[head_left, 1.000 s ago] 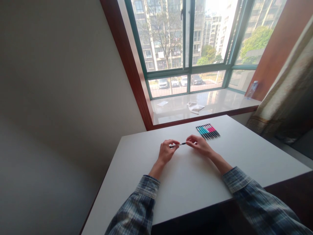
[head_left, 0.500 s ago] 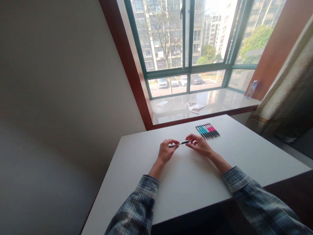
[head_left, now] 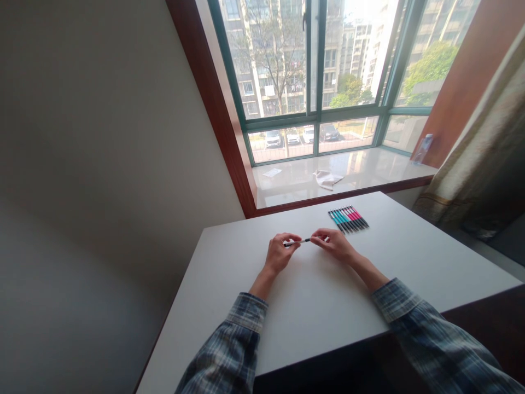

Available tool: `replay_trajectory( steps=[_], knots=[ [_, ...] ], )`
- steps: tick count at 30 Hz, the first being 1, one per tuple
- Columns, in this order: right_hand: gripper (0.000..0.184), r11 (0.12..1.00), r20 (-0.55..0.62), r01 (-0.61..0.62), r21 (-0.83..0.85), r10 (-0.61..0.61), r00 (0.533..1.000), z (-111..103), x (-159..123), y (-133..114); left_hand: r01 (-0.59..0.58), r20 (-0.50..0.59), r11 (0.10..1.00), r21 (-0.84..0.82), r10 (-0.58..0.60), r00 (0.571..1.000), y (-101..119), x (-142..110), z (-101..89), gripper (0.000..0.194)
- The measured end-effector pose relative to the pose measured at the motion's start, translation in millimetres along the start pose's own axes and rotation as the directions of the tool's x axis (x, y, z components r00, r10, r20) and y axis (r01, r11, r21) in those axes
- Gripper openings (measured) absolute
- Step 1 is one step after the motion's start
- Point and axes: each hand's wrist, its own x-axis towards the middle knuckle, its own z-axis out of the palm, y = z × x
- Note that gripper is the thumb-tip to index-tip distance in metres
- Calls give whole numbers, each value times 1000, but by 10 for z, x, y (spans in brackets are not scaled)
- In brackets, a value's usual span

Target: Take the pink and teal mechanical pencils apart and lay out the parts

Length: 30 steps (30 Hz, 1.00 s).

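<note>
A slim pen (head_left: 306, 240) with black and pale parts spans the gap between my two hands, just above the white table (head_left: 315, 306). My left hand (head_left: 281, 251) pinches its left end between thumb and fingertips. The fingers of my right hand (head_left: 333, 244) are closed round the other end and cover its tip. Behind my right hand lies a neat row of several pens (head_left: 348, 219), teal on the left and pink on the right, with their black ends toward me.
Beyond the table is a windowsill (head_left: 295, 191) holding a crumpled cloth (head_left: 327, 179), a flat paper (head_left: 272, 172) and a clear plastic bottle (head_left: 423, 149). A grey wall (head_left: 102, 164) rises on the left, and a curtain (head_left: 463, 158) hangs at the right.
The fingers of my right hand have closed in on the pen's right end, hiding more of its black part. My left hand and the row of pens stay put.
</note>
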Motion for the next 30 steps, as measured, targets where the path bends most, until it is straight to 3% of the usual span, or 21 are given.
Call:
replay_trajectory(
  steps=[4,10,21,30],
  knots=[
    [31,993,-55,87,80,-82,995,6,-4,-21,17,6,1000,-25,-17,1000,10,-3,-10,12],
    [20,991,-95,123,52,-118,988,28,10,33,27,14,999,-29,-27,1000,2,-7,7,12],
    [43,997,-42,27,-75,-31,999,0,3,3,2,2,1000,-8,-2,1000,-15,0,13,11],
    [63,992,-3,-98,-80,98,995,35,3,1,-27,19,999,19,27,999,5,-10,30,17]
  ],
)
